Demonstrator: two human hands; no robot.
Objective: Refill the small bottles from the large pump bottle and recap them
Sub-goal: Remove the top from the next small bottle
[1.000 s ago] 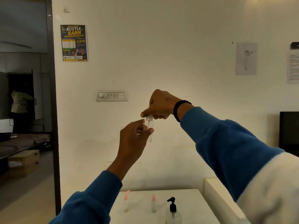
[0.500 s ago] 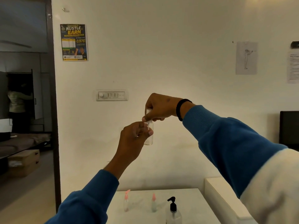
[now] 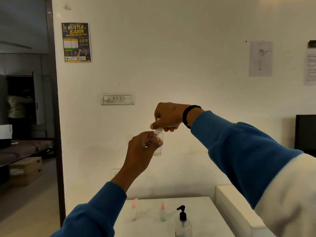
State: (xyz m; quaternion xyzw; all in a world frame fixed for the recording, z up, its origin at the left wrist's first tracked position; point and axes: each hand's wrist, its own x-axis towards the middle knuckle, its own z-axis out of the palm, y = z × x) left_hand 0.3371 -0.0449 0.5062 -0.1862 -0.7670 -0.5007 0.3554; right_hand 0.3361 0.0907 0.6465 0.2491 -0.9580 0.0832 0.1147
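I am holding a small clear bottle (image 3: 158, 144) up high, well above the counter (image 3: 205, 218), my left hand (image 3: 142, 149) pinching its body while my right hand (image 3: 168, 117) is gripping its white cap (image 3: 158, 129). A crooked cap risks leaking; a slipping grip risks dropping it near the pump bottle (image 3: 183, 223) and two pink-capped bottles (image 3: 134, 210).

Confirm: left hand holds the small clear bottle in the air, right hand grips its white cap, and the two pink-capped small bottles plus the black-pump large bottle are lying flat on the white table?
Not quite. The head view shows the two pink-capped small bottles and the black-pump large clear bottle standing upright on the white table, not lying flat. The rest holds: left hand holds the small clear bottle aloft, right hand grips its white cap.
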